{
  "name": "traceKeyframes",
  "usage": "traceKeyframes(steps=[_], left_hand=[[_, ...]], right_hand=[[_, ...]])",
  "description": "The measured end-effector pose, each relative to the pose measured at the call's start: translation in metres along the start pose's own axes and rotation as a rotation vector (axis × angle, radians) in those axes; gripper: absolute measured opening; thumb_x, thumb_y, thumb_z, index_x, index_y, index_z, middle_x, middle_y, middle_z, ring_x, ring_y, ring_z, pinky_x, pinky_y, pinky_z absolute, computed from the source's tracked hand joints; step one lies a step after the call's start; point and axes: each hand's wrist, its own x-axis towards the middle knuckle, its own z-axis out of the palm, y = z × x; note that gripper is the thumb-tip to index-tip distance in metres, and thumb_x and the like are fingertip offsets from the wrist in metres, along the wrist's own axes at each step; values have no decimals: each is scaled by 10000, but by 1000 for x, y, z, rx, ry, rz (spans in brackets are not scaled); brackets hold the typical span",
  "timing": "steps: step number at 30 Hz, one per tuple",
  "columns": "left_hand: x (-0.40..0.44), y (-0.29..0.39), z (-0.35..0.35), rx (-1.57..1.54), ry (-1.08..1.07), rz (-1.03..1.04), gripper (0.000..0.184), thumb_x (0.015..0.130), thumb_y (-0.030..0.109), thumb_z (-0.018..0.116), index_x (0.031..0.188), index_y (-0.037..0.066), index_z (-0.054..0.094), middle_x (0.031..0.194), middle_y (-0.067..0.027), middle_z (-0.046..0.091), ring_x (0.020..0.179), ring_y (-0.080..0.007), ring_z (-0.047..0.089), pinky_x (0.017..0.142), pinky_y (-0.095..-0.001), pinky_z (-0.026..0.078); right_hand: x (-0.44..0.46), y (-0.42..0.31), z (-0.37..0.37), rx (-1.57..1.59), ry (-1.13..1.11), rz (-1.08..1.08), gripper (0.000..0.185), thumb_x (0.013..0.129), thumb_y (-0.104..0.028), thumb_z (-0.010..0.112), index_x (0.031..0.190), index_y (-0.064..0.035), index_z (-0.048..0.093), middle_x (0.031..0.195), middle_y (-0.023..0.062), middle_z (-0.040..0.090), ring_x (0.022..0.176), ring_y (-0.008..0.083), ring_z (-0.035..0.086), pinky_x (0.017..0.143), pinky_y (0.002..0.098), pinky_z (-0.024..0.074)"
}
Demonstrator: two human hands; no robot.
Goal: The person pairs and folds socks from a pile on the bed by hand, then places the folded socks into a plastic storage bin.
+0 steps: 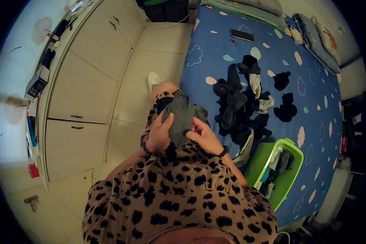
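Dark-grey, limp, sock-like cloth (pixel 181 118) in the head view, held up over the lap, long axis roughly 12 to 6 o'clock. Kinda crumpled and matte; can't tell which end's the toe. Left hand (pixel 160 133) at 8 o'clock has its thumb pressed on top, other fingers mostly hidden. Right hand (pixel 204 137) at 4 o'clock: fingers curled, can't tell if they're pinching. Messy heap of mostly black socks (pixel 233 107) around 2.
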Motion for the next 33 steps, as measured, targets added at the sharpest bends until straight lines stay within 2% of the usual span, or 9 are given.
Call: traceKeyframes(steps=[3,9,12,14,20,22,27,28,33], left_hand=[[0,0,1,-38,33,55,355,985,108,461,1324,9,440,1221,-102,567,1072,-185,574,927,-336,478],[-3,5,-33,-6,50,88,370,938,47,497,1305,25,458,1121,-87,601,999,-185,597,880,-344,504],[-14,2,-45,72,68,46,338,931,56,506,1268,30,488,1070,-71,609,954,-174,602,844,-335,515],[-22,1,-55,49,90,19,319,934,71,511,1250,32,503,1045,-62,611,935,-166,602,824,-330,519],[-19,-6,-61,-125,156,-1,272,952,133,512,1204,31,532,980,-40,605,857,-118,590,746,-280,505],[-25,0,-67,215,120,-181,239,961,136,513,1176,34,542,888,-2,590,756,-52,540,650,-222,453],[-35,-23,-62,569,-160,-41,157,937,96,573,1087,52,573,768,37,543,676,-2,476,564,-187,384],[-35,-25,-61,529,-227,104,133,922,79,601,1053,61,581,748,42,534,671,2,477,556,-186,383],[-49,-14,-73,449,-298,34,174,875,53,673,1019,75,577,846,22,579,721,-40,534,621,-201,430]], right_hand=[[0,3,13,113,-41,-131,459,884,-192,669,1256,12,493,1075,21,582,872,121,558,789,278,477],[-12,6,-21,-360,-23,3,355,874,-213,680,1126,18,584,1028,30,616,888,141,564,799,277,466],[-14,8,-26,-433,-57,-274,322,868,-209,681,1089,7,591,917,13,614,829,113,539,734,268,464],[-10,11,-32,-293,-56,-41,274,868,-188,671,1053,0,598,885,2,607,804,87,522,709,249,455],[-11,3,-35,-328,-143,-104,255,858,-164,672,1044,-5,600,900,13,613,861,87,541,775,247,454],[-13,1,-35,-400,-177,-128,279,843,-165,685,1056,-7,596,925,29,617,881,108,554,794,262,459],[-11,-6,4,-508,-126,-463,293,854,-129,673,1094,-14,548,1007,71,592,876,134,511,787,284,429],[-9,0,10,-509,-126,-461,293,854,-129,673,1094,-14,548,1007,71,592,876,134,511,787,284,429],[-10,7,21,-401,-80,-149,143,898,-122,620,945,5,573,786,21,588,725,72,486,638,246,413]])
